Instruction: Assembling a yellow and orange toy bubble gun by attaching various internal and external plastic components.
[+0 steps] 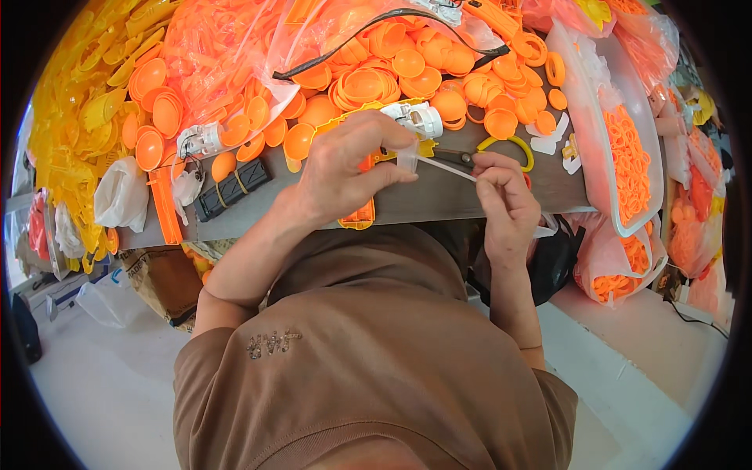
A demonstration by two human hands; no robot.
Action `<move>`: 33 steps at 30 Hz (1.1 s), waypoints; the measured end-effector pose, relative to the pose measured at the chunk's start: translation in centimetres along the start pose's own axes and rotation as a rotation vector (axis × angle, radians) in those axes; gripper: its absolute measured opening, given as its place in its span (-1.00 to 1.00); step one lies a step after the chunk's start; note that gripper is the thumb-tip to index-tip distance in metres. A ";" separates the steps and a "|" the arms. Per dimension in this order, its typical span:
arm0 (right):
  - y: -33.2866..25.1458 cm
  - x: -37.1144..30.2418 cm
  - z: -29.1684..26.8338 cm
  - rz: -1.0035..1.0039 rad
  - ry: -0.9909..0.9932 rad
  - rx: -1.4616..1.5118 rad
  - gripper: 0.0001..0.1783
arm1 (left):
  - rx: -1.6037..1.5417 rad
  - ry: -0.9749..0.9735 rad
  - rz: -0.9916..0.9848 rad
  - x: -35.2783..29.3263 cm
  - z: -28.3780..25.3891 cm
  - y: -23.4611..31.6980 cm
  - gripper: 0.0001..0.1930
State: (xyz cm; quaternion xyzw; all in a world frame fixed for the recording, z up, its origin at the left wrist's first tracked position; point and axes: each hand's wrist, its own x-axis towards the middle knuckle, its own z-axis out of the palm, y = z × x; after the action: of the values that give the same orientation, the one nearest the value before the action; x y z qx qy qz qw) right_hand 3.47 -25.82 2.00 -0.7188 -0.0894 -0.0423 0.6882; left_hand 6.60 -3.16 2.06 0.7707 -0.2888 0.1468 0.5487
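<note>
Near the table's front edge, my left hand [356, 168] is closed, pinching a small translucent plastic piece [406, 159] between thumb and fingers. From that piece a thin whitish strip [446, 168] runs to my right hand [505, 196], whose fingertips are closed on its other end. Partly hidden beneath my left hand lies an orange and yellow plastic part [360, 215]. A white cylindrical plastic unit [421, 120] sits just beyond my left fingers. Scissors with a yellow handle [526, 151] lie behind the strip, their dark blades pointing left.
Orange plastic cups [364, 86] are heaped along the back. Yellow parts [86, 110] pile up at left. A dark block with rubber bands [233, 190] and a second white unit [202, 141] lie left. A clear bin [576, 117] of orange rings stands right.
</note>
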 end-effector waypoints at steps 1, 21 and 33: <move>0.2 -0.1 -0.3 0.001 0.002 -0.001 -0.92 | -0.013 0.001 -0.028 0.1 0.0 -0.2 -0.65; -0.6 2.6 4.4 0.160 -0.212 -0.045 -0.87 | 0.178 -0.209 0.025 1.7 -1.9 1.4 -0.61; 1.9 0.4 4.4 0.194 0.026 0.101 -0.68 | 0.203 -0.315 0.064 1.5 -1.2 0.1 -0.70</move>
State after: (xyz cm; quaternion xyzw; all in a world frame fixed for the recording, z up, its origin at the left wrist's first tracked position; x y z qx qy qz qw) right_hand 3.97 -21.43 0.00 -0.6877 -0.0121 0.0198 0.7256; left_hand 7.81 -2.45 3.36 0.8260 -0.3794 0.0699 0.4111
